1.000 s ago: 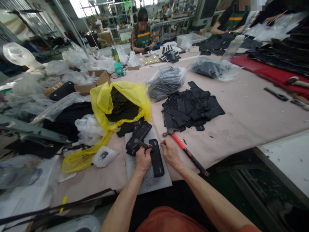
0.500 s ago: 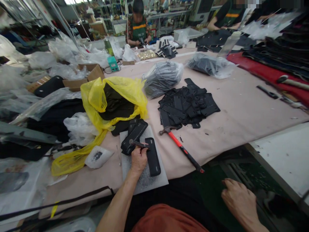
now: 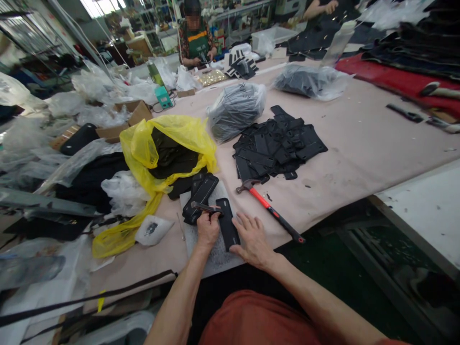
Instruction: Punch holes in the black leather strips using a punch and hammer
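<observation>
My left hand (image 3: 208,230) is closed round a small metal tool (image 3: 206,207) whose exact kind I cannot make out. Under it lies a pale board (image 3: 212,258) near the table's front edge. A black strip-shaped piece (image 3: 227,223) rests on the board, and my right hand (image 3: 253,239) is at its right side, fingers spread. More black pieces (image 3: 201,194) lie stacked at the board's upper left. To the right, a hammer with a red and black handle (image 3: 269,208) lies on the table.
Beyond the hammer is a heap of black pieces (image 3: 280,143). A yellow bag (image 3: 138,143) with dark pieces stands at the left. Filled clear bags (image 3: 237,108) lie farther back. A person (image 3: 197,43) works across the table (image 3: 359,158).
My right hand has come in from the lower right to the black strip on the board. My left hand keeps its hold on the metal tool. The view has shifted slightly.
</observation>
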### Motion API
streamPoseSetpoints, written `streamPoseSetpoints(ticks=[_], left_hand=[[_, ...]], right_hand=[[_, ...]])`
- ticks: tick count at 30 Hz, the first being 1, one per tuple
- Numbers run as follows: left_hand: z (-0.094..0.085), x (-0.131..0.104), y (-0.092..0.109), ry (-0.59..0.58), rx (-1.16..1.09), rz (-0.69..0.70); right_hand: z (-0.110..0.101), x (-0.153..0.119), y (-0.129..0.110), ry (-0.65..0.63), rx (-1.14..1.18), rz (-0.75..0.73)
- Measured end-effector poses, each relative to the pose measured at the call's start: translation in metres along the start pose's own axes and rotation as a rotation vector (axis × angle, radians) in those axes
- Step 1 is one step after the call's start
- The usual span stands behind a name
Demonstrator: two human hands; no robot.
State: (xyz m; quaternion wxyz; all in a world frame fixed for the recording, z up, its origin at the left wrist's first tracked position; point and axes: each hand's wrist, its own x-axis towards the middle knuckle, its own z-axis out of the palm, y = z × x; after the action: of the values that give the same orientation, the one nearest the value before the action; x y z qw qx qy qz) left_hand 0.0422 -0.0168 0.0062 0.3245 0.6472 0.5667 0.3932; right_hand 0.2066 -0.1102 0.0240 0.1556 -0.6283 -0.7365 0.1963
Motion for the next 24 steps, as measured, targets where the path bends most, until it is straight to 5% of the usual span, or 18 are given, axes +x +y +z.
streamPoseSetpoints(ticks=[14,24], left_hand=[[-0.005,0.006,0.009,0.100,0.028,0.080],[-0.013,0.007,0.004,-0.030,0.029,0.035]], right_hand=[[0.007,0.087,0.006,0.116,-0.058,0.036],[0.011,0.051,0.013,0.082,0.041,0.041]])
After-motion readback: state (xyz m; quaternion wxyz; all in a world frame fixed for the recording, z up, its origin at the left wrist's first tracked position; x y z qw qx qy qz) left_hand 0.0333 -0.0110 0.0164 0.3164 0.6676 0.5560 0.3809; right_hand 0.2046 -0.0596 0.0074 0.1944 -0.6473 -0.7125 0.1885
